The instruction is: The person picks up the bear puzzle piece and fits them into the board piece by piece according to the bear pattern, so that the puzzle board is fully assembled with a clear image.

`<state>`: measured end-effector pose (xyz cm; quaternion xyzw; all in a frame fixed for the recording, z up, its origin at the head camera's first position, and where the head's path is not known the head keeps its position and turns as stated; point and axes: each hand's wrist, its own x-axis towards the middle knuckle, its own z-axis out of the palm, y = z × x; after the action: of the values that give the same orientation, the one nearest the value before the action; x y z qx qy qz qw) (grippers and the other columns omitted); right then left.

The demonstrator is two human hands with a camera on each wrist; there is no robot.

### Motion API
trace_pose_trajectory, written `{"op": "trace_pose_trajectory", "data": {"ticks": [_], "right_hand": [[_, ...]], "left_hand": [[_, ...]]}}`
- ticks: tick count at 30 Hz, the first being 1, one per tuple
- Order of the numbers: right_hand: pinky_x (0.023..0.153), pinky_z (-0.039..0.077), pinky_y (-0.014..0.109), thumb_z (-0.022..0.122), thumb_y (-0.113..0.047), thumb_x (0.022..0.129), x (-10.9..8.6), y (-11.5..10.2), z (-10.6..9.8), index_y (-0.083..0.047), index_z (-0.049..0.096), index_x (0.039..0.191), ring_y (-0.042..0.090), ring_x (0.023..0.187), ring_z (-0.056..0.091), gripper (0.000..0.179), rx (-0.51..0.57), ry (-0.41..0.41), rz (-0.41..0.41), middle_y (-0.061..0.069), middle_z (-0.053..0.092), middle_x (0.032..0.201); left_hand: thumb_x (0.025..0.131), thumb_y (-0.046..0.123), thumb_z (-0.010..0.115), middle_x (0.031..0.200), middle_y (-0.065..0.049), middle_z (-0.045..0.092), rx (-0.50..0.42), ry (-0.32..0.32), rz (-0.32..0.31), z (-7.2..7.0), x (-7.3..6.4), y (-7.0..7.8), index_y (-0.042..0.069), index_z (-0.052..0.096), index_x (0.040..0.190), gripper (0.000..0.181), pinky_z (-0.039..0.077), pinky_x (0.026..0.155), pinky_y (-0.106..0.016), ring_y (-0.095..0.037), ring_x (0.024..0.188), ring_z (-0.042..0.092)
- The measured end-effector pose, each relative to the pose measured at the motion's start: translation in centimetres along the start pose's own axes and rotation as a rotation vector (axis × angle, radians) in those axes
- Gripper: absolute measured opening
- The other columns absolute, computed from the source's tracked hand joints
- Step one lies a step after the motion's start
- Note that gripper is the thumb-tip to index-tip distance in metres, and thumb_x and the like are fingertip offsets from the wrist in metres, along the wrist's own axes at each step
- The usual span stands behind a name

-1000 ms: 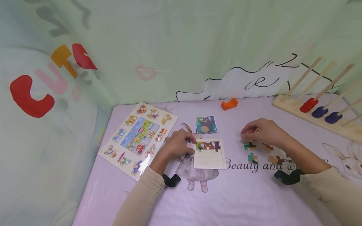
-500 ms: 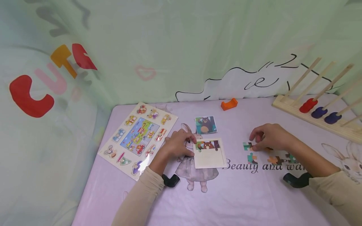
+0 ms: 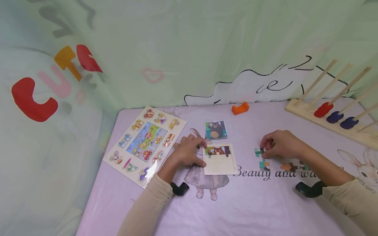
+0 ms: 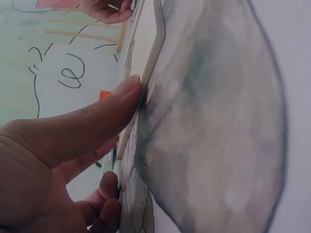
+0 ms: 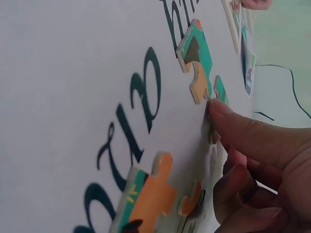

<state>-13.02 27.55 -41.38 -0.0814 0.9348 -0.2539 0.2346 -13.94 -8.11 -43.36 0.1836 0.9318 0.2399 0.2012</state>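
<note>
Fingers of the right hand (image 3: 280,144) pinch a green-and-brown puzzle piece (image 3: 258,152) at the tabletop (image 3: 245,206), as far as I can see past the thumb. Another piece (image 3: 264,165) lies just beside it. Parted, the left hand's (image 3: 188,150) thumb and forefinger rest against the left edge of a puzzle board (image 3: 220,166), its top strip showing a bear. Just beyond lies a bear card (image 3: 216,130).

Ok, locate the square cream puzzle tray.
In the head view, the square cream puzzle tray lies right of centre, below the square teal bear card, left hand touching its left edge.
</note>
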Motion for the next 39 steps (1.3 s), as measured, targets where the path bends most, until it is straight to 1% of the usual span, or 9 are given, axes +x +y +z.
{"op": "trace_pose_trajectory", "data": {"ticks": [7, 13, 17, 21, 28, 30, 34, 36, 39], "right_hand": [[0.059, 0.042, 0.028, 0.087, -0.025, 0.079, -0.1, 0.1, 0.0, -0.015, 0.071, 0.092, 0.02, 0.079, 0.054, 0.023, 0.014, 0.026, -0.001, 0.002, 0.059, 0.082], [0.062, 0.045, 0.028, 0.081, -0.027, 0.086, -0.4, 0.5, -0.6, -0.017, 0.073, 0.096, 0.02, 0.08, 0.055, 0.016, 0.049, -0.004, -0.011, 0.0, 0.063, 0.082], [0.062, 0.046, 0.028, 0.078, -0.026, 0.089, -0.3, 0.5, -1.0, -0.017, 0.073, 0.098, 0.02, 0.078, 0.056, 0.014, 0.081, -0.009, -0.015, 0.001, 0.063, 0.08], [0.065, 0.046, 0.029, 0.078, -0.029, 0.09, -0.1, -0.1, -1.1, -0.016, 0.073, 0.1, 0.021, 0.083, 0.056, 0.017, 0.119, -0.009, -0.017, 0.002, 0.067, 0.083], [0.051, 0.041, 0.029, 0.076, -0.026, 0.091, -0.1, -1.7, -1.4, -0.011, 0.071, 0.103, 0.021, 0.065, 0.052, 0.021, 0.264, -0.051, 0.005, 0.007, 0.07, 0.089], [0.055, 0.044, 0.029, 0.076, -0.027, 0.092, 0.0, -2.1, -1.4, -0.01, 0.071, 0.105, 0.02, 0.068, 0.054, 0.022, 0.273, -0.05, -0.002, 0.007, 0.071, 0.09], [0.071, 0.053, 0.03, 0.075, -0.029, 0.093, 0.1, -3.1, -1.4, -0.011, 0.07, 0.107, 0.022, 0.085, 0.061, 0.024, 0.271, -0.046, -0.028, 0.006, 0.072, 0.094], [0.079, 0.055, 0.03, 0.074, -0.027, 0.094, 0.2, -3.7, -1.4, -0.009, 0.069, 0.108, 0.024, 0.091, 0.063, 0.024, 0.294, -0.055, -0.036, 0.006, 0.072, 0.096], [0.083, 0.056, 0.029, 0.074, -0.022, 0.094, 0.4, -4.5, -1.4, -0.007, 0.069, 0.109, 0.024, 0.094, 0.064, 0.022, 0.337, -0.069, -0.044, 0.007, 0.071, 0.099]], "left_hand": [[0.069, 0.035, 0.094, 0.119, -0.003, 0.053, -0.016, 0.008, 0.003, -0.1, 0.0, 0.0, 0.033, 0.062, 0.114, 0.056, 0.031, 0.093, -0.056, -0.029, 0.112, 0.045], [0.072, 0.034, 0.092, 0.119, -0.002, 0.054, -0.029, -0.002, 0.003, -0.2, 0.0, -0.1, 0.033, 0.062, 0.117, 0.054, 0.031, 0.093, -0.056, -0.028, 0.112, 0.045], [0.079, 0.032, 0.087, 0.118, -0.001, 0.056, -0.046, -0.006, -0.004, -0.3, 0.0, 0.0, 0.032, 0.064, 0.118, 0.045, 0.03, 0.093, -0.056, -0.028, 0.112, 0.046], [0.085, 0.028, 0.082, 0.115, -0.001, 0.056, -0.048, -0.004, -0.008, -0.2, 0.1, 0.0, 0.032, 0.065, 0.117, 0.037, 0.03, 0.093, -0.057, -0.028, 0.111, 0.046], [0.087, 0.025, 0.08, 0.112, 0.0, 0.056, -0.05, 0.007, -0.009, 0.0, 0.2, -0.2, 0.033, 0.066, 0.115, 0.032, 0.031, 0.092, -0.058, -0.027, 0.108, 0.047], [0.088, 0.025, 0.079, 0.111, 0.0, 0.056, -0.054, 0.007, -0.011, 0.0, 0.2, -0.2, 0.033, 0.066, 0.115, 0.031, 0.031, 0.092, -0.058, -0.027, 0.108, 0.047], [0.087, 0.024, 0.08, 0.111, 0.0, 0.056, -0.055, 0.003, -0.013, -0.1, 0.3, -0.1, 0.033, 0.067, 0.115, 0.032, 0.031, 0.093, -0.058, -0.027, 0.108, 0.047], [0.087, 0.023, 0.08, 0.111, 0.0, 0.056, -0.055, 0.002, -0.013, -0.2, 0.3, -0.1, 0.032, 0.067, 0.115, 0.033, 0.031, 0.093, -0.058, -0.027, 0.107, 0.047], [0.086, 0.024, 0.081, 0.111, 0.001, 0.057, -0.052, 0.004, -0.013, -0.1, 0.3, -0.2, 0.032, 0.067, 0.114, 0.033, 0.031, 0.093, -0.057, -0.027, 0.107, 0.047]]}}
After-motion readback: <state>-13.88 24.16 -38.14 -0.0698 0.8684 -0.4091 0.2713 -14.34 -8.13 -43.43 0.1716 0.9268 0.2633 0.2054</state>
